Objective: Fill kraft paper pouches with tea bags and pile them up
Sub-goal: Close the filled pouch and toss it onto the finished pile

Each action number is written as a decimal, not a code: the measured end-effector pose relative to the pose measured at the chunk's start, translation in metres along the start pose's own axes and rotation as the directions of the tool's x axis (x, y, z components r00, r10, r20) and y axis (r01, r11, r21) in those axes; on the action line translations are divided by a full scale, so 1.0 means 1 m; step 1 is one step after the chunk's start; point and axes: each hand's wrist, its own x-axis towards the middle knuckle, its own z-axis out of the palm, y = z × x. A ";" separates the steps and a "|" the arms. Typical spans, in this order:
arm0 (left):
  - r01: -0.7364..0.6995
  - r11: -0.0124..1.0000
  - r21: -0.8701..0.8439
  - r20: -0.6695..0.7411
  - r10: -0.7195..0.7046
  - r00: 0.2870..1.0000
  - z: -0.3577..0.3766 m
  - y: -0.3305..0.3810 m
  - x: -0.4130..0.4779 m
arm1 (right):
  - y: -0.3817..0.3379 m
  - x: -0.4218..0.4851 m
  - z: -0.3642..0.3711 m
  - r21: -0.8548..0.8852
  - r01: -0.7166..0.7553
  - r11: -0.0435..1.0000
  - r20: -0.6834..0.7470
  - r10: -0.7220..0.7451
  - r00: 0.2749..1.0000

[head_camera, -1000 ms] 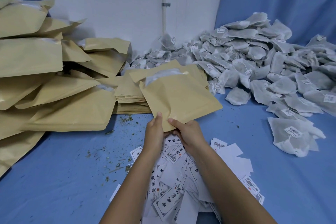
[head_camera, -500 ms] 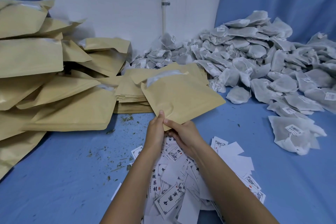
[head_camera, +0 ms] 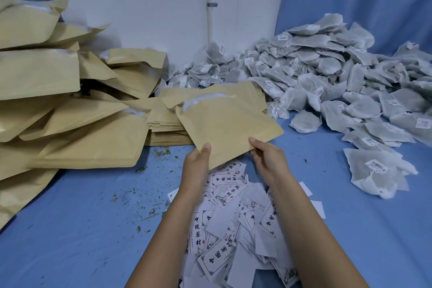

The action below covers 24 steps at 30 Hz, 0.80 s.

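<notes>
I hold a kraft paper pouch (head_camera: 228,127) above the blue table, its open mouth pointing up and left with the white lining showing. My left hand (head_camera: 197,166) pinches its near corner, thumb on top. My right hand (head_camera: 268,159) grips the lower right edge, thumb tip on the paper. Behind the pouch lies a stack of flat empty pouches (head_camera: 167,130). Filled pouches (head_camera: 60,105) are heaped at the left. A big heap of grey-white tea bags (head_camera: 327,72) fills the back right.
Printed white labels (head_camera: 233,217) lie scattered under my forearms. One large tea bag (head_camera: 378,170) lies apart at the right. Loose tea crumbs (head_camera: 145,208) dot the blue cloth (head_camera: 70,229). A white wall with a pipe (head_camera: 210,7) closes the back.
My hands have spread apart along the pouch's lower edge: the right hand slid to the right, the left stayed at the corner. The pouch has tilted slightly.
</notes>
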 end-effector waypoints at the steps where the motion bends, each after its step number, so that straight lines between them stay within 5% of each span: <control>1: -0.022 1.000 0.006 0.014 0.022 1.000 -0.001 -0.001 -0.001 | 0.001 0.000 0.001 -0.006 -0.009 1.000 0.015 0.009 1.000; 24: 0.069 0.990 -0.120 -0.048 -0.076 0.996 -0.018 0.002 0.014 | 0.002 0.001 0.000 0.108 0.056 0.993 -0.042 -0.051 0.998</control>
